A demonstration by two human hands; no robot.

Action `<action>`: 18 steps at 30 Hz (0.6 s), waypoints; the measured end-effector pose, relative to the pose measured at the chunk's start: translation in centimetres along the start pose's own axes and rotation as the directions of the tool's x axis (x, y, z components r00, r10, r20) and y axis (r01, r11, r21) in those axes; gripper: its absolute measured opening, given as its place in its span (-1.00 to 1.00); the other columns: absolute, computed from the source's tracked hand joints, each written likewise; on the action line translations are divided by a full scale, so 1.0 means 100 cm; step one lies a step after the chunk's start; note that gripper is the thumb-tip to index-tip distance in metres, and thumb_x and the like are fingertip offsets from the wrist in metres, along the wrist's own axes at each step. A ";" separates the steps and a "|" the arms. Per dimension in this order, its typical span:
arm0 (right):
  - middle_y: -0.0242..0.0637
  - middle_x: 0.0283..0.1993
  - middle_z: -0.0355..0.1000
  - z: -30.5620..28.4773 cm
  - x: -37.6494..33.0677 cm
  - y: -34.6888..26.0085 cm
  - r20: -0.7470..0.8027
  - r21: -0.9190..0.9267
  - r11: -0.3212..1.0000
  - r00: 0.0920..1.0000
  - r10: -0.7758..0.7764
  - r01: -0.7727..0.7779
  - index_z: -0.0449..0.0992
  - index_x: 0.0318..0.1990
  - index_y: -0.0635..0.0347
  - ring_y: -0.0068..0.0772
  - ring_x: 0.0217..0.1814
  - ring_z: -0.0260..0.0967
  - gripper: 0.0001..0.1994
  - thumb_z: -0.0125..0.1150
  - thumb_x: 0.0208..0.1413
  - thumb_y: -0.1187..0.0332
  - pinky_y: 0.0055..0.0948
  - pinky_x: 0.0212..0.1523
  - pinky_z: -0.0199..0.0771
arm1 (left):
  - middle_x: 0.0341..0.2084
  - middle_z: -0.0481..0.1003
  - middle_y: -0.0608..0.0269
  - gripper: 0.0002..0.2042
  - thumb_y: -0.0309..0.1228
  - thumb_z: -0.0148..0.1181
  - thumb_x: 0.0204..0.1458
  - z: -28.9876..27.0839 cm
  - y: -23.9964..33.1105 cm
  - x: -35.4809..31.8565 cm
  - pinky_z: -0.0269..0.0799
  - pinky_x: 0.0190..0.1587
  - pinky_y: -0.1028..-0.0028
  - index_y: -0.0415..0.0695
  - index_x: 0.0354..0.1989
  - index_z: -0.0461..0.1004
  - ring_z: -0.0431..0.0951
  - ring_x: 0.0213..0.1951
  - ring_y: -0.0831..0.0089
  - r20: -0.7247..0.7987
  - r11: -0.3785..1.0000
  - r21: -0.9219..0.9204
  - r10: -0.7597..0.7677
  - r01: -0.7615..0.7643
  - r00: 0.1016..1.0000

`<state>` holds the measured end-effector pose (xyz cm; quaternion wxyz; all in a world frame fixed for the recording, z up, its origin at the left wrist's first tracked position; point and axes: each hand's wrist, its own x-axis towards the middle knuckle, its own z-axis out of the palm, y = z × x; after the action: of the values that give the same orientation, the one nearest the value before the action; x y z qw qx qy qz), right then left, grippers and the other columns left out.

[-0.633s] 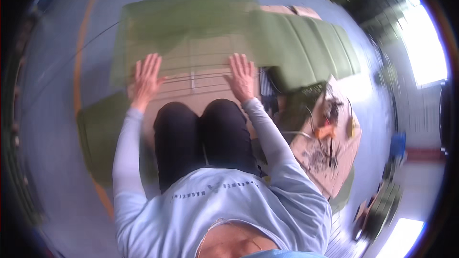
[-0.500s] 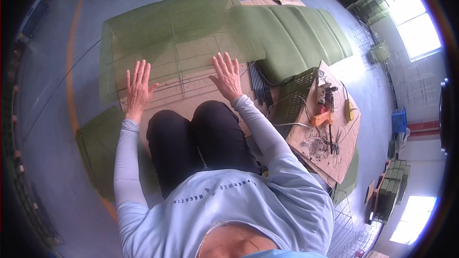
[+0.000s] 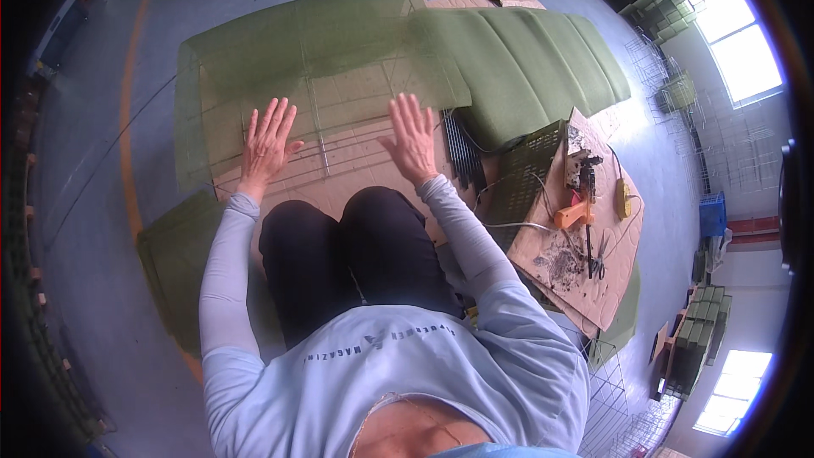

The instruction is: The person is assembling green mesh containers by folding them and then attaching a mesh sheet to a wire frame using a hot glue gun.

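Observation:
My left hand [image 3: 267,151] is spread, palm down, over the near part of a sheer green mesh sheet [image 3: 254,47], and holds nothing. My right hand [image 3: 412,144] is likewise open, its fingertips slightly blurred, over brown cardboard [image 3: 365,148] near the mesh's right part. Whether either palm touches what lies below, I cannot tell. Thin wire rods [image 3: 315,114] form a frame with the mesh over the cardboard. Right of my right hand lie several black strips [image 3: 460,148]. Beyond them rests a padded-looking stack of green mesh [image 3: 534,68] with ridges across it.
At my right, a green crate [image 3: 527,171] carries a cardboard sheet with an orange glue gun [image 3: 573,214], scissors [image 3: 599,259] and a yellow plug block [image 3: 626,200]. A white cable [image 3: 517,224] runs near my right forearm. Green sheets [image 3: 178,263] lie at my left.
My left hand has moved to the right and slightly farther away. The right hand has shifted a little to the right. Both stay open, and the mesh looks much the same.

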<state>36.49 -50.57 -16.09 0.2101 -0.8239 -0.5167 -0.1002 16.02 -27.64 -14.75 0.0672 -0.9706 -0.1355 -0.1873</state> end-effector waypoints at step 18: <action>-0.21 0.40 -0.12 0.001 -0.017 0.039 -0.106 -0.154 0.972 0.981 0.163 -0.178 0.02 0.30 0.15 -0.13 0.47 -0.34 -0.26 0.14 0.01 0.05 0.03 0.35 -0.36 | 0.29 0.02 0.25 -0.31 0.16 -0.21 0.05 0.000 0.022 0.015 -0.22 0.33 0.08 -0.03 0.28 0.07 -0.07 0.33 0.33 -0.049 0.999 -0.049 -0.006 0.003 0.999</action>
<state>39.21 -53.41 -17.81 0.1737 -0.8741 -0.4238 -0.1618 18.00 -29.40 -14.35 0.0463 -0.9667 -0.1315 -0.2145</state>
